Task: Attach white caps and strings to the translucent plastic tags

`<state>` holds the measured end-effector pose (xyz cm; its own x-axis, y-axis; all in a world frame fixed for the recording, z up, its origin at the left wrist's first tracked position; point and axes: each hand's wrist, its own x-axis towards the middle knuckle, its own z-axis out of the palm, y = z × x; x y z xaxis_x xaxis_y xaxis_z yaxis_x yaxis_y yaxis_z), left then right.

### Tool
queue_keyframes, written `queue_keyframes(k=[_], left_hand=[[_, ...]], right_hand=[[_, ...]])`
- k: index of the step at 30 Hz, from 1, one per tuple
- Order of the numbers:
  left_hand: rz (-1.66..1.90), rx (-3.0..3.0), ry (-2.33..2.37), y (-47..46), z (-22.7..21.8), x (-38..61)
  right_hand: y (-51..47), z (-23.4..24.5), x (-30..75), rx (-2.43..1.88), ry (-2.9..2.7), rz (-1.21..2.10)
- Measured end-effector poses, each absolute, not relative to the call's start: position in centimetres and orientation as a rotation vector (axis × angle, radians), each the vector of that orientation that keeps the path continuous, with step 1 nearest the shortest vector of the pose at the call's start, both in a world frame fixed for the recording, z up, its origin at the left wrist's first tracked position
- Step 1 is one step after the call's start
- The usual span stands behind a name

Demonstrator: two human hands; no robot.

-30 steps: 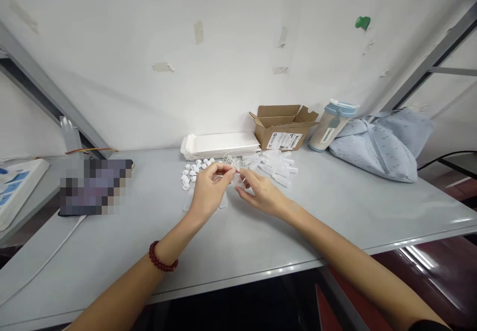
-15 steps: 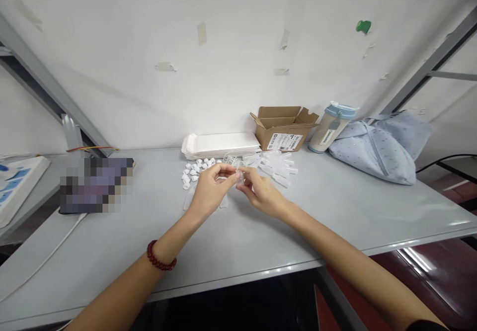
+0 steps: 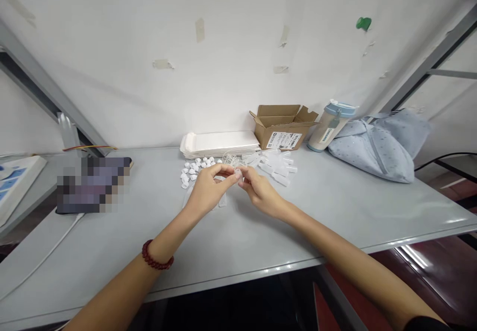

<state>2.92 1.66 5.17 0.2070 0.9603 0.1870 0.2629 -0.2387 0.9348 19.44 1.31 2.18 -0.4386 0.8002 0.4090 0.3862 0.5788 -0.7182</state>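
My left hand (image 3: 208, 188) and my right hand (image 3: 262, 190) meet above the middle of the desk, fingertips pinched together. Between them is a small clear plastic piece (image 3: 237, 172), mostly covered by the fingers, so its exact kind cannot be made out. Small white caps (image 3: 193, 168) lie scattered just beyond my left hand. Behind the fingertips is a tangle of thin clear loops (image 3: 231, 159). Beyond my right hand several translucent plastic tubes (image 3: 278, 166) lie heaped. Under my left hand, clear flat pieces (image 3: 222, 200) rest partly hidden on the desk.
At the wall stand a stack of white flat packets (image 3: 223, 143), an open cardboard box (image 3: 283, 134) and a tumbler (image 3: 330, 128). A pale blue cloth bag (image 3: 372, 152) lies to the right. On the left is a blurred phone-like device (image 3: 93, 186) with a white cable (image 3: 48, 255).
My fingertips have closed further around the clear piece, and less of it shows now. The hands stay at nearly the same place; the view has shifted slightly.
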Motion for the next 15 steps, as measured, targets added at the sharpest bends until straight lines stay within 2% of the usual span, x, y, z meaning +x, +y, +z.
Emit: queue_keyframes(k=[4, 7, 10, 15], left_hand=[[1.107, 1.882, 1.231, 2.0, 4.8, 2.5], [1.345, 2.344, 1.314, 2.5, 4.5, 1.8], [1.479, 2.713, 1.145, 2.6, 4.5, 1.3], [1.155, 2.869, 0.928, 2.3, 4.9, 1.3]], right_hand=[[1.2, 2.6, 19.3, -0.973, -1.941, 0.861], [1.3, 2.7, 19.3, -1.0, -1.814, 1.035], [1.5, 2.7, 19.3, -1.028, -1.717, 1.149], [1.5, 2.9, 19.2, -1.001, -1.676, 1.275]])
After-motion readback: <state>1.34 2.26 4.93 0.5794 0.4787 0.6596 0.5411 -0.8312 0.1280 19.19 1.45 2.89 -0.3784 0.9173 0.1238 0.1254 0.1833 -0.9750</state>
